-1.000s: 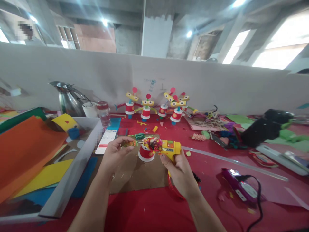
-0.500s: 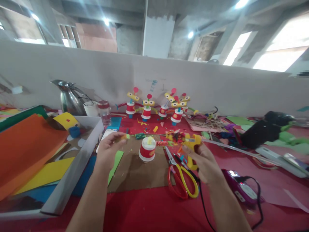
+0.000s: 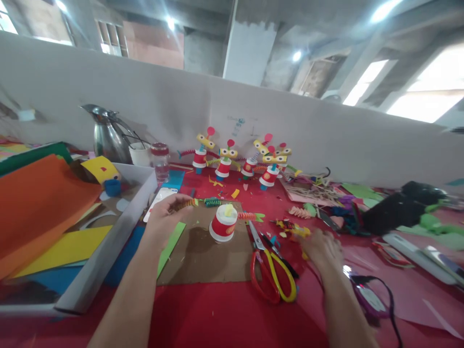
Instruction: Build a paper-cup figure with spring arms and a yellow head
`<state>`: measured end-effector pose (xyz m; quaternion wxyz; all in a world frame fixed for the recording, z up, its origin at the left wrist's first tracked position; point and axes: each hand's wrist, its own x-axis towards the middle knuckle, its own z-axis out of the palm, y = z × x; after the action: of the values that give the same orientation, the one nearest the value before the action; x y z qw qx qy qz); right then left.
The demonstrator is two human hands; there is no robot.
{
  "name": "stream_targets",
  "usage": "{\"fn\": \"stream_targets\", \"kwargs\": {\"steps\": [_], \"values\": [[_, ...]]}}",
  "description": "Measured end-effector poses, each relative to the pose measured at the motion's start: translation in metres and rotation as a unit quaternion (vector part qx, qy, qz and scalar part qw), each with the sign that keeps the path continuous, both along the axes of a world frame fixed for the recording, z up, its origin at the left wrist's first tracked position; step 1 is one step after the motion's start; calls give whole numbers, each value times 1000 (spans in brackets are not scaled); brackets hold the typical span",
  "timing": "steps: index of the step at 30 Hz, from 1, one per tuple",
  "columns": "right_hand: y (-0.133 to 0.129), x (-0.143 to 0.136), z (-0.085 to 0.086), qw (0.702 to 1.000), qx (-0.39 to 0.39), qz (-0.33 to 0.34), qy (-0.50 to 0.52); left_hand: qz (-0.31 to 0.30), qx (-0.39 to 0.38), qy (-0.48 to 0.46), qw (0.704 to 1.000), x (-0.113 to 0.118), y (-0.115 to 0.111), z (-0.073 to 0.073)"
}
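My left hand (image 3: pixel 167 215) pinches a folded yellow-and-orange paper spring (image 3: pixel 187 203) above the left edge of a brown cardboard sheet (image 3: pixel 206 263). Beside it lies a green paper spring (image 3: pixel 212 202). A red and white paper cup (image 3: pixel 223 226) stands upside down on the cardboard, with a yellow blob on top and a red-orange paper spring arm (image 3: pixel 247 216) at its right. My right hand (image 3: pixel 322 249), slightly blurred, is closed around the rear of a yellow hot glue gun (image 3: pixel 300 231) low at the table; the messy nozzle points left. The hand partly hides its handle.
Scissors (image 3: pixel 271 270) and a dark pen (image 3: pixel 277 251) lie right of the cup. Several finished cup figures (image 3: pixel 224 166) stand at the back. At left are a box of coloured paper (image 3: pixel 145 188), a phone (image 3: pixel 159 200), a jar (image 3: pixel 160 164) and a steel jug (image 3: pixel 108 137).
My right hand has moved right and down with the glue gun, from beside the cup's spring arm to the tabletop. My left hand still holds its paper spring in nearly the same place.
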<state>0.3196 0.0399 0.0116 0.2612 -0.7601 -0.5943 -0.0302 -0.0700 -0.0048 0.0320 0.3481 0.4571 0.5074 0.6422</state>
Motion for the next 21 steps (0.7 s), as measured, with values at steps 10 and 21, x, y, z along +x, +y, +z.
{"fn": "stream_targets", "kwargs": {"steps": [10,21], "values": [[-28,-129,55,913,112,391,-39,-21,9,149,989,14,-1,0],[-11,-146,40,897,100,426,-67,-40,14,216,976,28,2,-7]]}}
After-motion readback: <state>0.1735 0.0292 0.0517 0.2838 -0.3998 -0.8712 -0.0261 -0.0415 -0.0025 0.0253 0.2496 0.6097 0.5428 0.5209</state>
